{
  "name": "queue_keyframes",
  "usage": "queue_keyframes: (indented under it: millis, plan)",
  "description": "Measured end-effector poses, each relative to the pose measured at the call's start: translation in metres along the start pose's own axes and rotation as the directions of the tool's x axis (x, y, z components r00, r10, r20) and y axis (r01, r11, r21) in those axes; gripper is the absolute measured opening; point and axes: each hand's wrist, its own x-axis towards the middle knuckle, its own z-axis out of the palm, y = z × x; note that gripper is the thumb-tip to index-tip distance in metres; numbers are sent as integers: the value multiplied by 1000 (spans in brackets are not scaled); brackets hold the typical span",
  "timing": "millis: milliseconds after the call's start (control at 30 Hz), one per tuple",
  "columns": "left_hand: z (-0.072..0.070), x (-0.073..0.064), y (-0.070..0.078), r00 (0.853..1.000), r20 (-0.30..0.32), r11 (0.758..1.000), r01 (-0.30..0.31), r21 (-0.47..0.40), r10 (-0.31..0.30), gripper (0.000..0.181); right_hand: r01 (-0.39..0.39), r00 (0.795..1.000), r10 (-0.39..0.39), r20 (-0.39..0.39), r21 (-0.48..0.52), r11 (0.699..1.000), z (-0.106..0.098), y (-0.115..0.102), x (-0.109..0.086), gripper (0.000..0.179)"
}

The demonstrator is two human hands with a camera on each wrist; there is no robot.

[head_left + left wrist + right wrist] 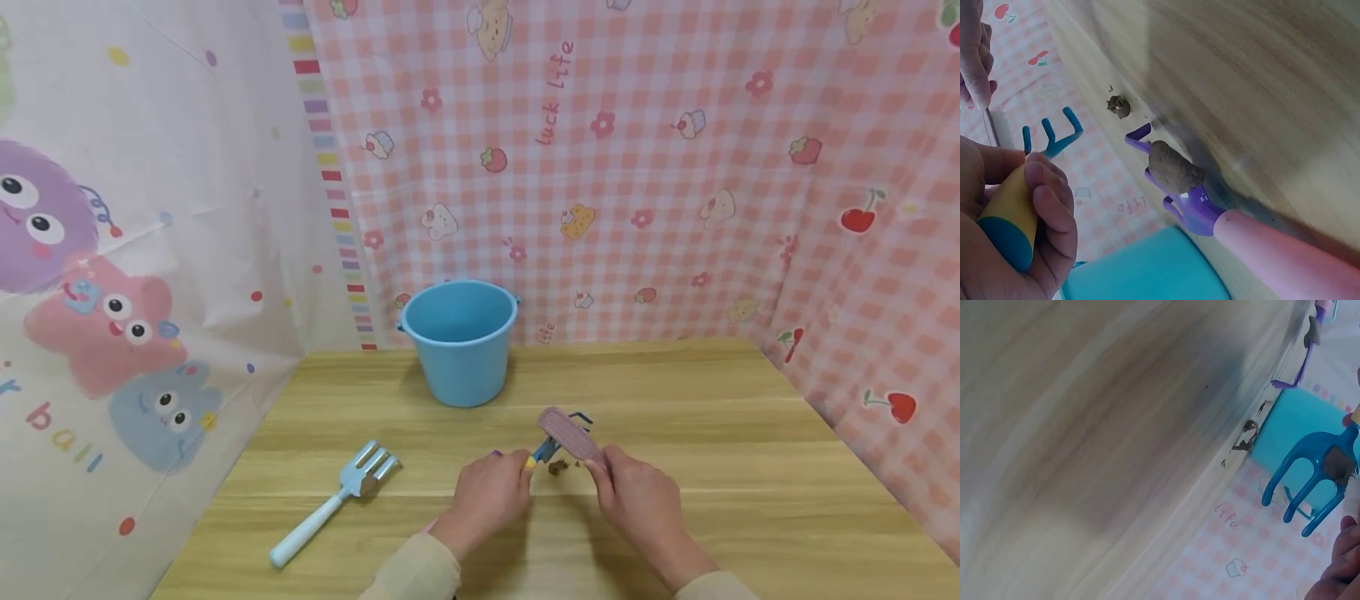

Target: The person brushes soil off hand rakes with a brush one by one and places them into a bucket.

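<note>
My left hand (487,493) grips the yellow handle of a blue hand rake (1325,453), its prongs pointing away from me. A brown lump (1338,465) clings to the rake's head in the right wrist view. My right hand (643,500) holds a mauve-backed brush (567,432) over the rake, and its pale bristles (1352,494) meet the rake's head. Brown crumbs of dirt (558,468) lie on the table below. Under my left forearm, mostly hidden in the head view, lies a purple hand rake (1200,209) with a pink handle and a brown lump (1174,167) on it.
A light blue garden fork (311,525) with a brown lump on its tines lies to the left on the wooden table (712,417). Behind my hands stands a blue bucket (465,367). Patterned cloths (645,175) hang at the back and sides.
</note>
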Motion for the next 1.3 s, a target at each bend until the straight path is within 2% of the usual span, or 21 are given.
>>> queue_keyframes:
  millis: [133, 267, 467, 533, 700, 1033, 1167, 1300]
  plan:
    - [2, -2, 0, 999, -37, 1000, -9, 18, 10, 7, -30, 1000, 30, 1, -9, 1000, 0, 5, 0, 25]
    - [3, -3, -1, 998, -60, 999, -6, 32, 8, 15, -57, 998, 57, -4, -20, 998, -3, 8, 2, 23]
    - [2, 0, -2, 997, -69, 998, 24, 56, -20, 17, 19, 1000, -19, 5, -11, 1000, -4, 1, 1, 26]
    - [1, 0, -1, 998, -63, 998, 29, 48, -26, 15, 23, 1000, -23, 6, -17, 1000, -3, 0, 0, 26]
    - [2, 0, 0, 998, -48, 999, 31, 36, -29, 16, -24, 1000, 24, -2, -24, 999, -1, 4, -1, 24]
    - [5, -2, -1, 996, -79, 998, 34, 59, -29, 19, -129, 991, 129, 23, -22, 991, -2, 16, 2, 20]
    - [6, -2, -3, 995, -93, 997, 35, 62, -29, 21, -180, 982, 180, 46, -14, 984, -4, 21, 3, 21]
    - [6, -3, -3, 993, -112, 998, 37, 49, -31, 22, -248, 965, 250, 83, -26, 968, -8, 29, 5, 26]
